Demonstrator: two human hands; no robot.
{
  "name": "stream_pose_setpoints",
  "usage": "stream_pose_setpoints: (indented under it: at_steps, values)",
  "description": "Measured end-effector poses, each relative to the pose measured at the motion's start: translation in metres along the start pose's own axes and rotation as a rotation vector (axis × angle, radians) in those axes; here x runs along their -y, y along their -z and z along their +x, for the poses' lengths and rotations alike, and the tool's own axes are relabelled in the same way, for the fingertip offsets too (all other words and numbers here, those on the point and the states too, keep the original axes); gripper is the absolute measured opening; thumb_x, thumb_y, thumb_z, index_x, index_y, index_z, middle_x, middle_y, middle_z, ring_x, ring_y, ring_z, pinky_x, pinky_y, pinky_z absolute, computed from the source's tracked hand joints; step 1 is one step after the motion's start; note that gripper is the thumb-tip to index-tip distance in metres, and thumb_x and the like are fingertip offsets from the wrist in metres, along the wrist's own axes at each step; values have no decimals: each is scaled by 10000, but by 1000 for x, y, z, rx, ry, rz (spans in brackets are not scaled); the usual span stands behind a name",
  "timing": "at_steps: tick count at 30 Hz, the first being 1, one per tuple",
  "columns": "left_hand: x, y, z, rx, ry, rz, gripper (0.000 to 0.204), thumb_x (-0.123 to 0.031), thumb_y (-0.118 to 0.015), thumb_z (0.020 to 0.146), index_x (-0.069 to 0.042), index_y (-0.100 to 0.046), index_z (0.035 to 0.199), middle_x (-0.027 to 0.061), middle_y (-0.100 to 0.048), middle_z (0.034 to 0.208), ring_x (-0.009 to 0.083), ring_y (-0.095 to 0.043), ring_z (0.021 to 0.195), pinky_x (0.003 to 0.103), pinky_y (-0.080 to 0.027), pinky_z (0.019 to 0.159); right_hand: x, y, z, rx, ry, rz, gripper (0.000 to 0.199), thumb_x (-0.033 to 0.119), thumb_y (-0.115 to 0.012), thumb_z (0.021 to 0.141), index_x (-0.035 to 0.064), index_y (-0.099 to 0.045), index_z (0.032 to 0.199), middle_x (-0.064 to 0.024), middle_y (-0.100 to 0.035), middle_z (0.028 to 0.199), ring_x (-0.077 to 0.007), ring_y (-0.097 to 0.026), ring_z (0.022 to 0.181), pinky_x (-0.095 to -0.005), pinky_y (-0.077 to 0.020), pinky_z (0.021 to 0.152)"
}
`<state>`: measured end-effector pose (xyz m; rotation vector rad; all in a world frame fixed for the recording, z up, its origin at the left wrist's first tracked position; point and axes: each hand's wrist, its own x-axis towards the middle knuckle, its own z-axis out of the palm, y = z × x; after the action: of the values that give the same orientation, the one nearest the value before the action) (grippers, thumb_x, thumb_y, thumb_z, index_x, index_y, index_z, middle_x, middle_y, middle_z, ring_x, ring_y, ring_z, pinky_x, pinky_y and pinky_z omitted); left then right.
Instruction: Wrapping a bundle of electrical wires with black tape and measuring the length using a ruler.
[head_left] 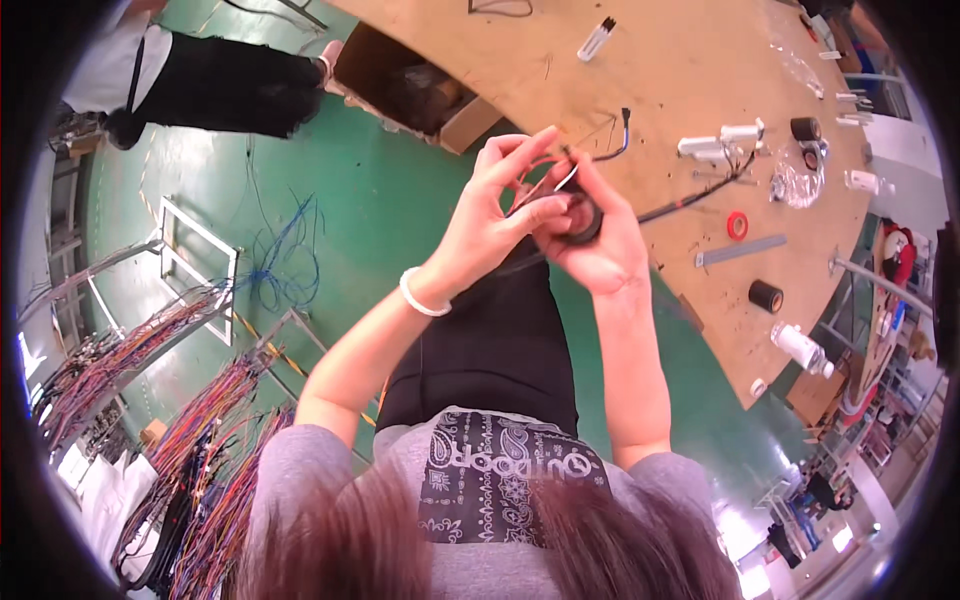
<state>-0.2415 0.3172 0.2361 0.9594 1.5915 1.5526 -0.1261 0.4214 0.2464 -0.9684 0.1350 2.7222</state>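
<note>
Both my hands are raised close together at the near-left edge of the table. My left hand (pixel 485 210) is closed, its fingers and thumb pinching thin wires (pixel 566 180) between the two hands. My right hand (pixel 612 240) curls around a dark roll of tape (pixel 584 222), with its fingertips at the same wires. A black-wrapped wire harness (pixel 690 203) runs from behind my right hand over the table to the right and splits into thin branches. Past my fingertips, a blue wire (pixel 627 135) ends in a small black connector. My fingers partly hide the wires and the roll.
On the table (pixel 680 90) lie a red tape roll (pixel 737 226), a grey ruler (pixel 740 250), black tape rolls (pixel 767 296) and white connectors (pixel 705 148). A cardboard box (pixel 470 125) stands beside it. Wire bundles (pixel 215 400) hang on racks at left. Another person (pixel 220 85) stands far left.
</note>
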Motion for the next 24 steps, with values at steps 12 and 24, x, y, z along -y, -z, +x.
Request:
stream_pose_setpoints:
  at_steps: [12,24]
  values:
    - [6,-17,134,-108,266,-134,180,-110,-513,991,40,-613,984,64,-685,848,89,-628,800,232,-511,708,111,-29,38,-255,113,-958,190,204,-654,895,30,-635,969,-3,-593,782,-53,-476,616,-214,-347,517]
    - [25,-26,205,24,595,-296,145,-117,-506,995,5,-574,955,-36,-481,652,32,-412,556,210,-365,513,192,-72,108,-246,459,-1261,149,120,-724,840,7,-662,915,53,-593,763,-5,-502,669,-161,-390,587]
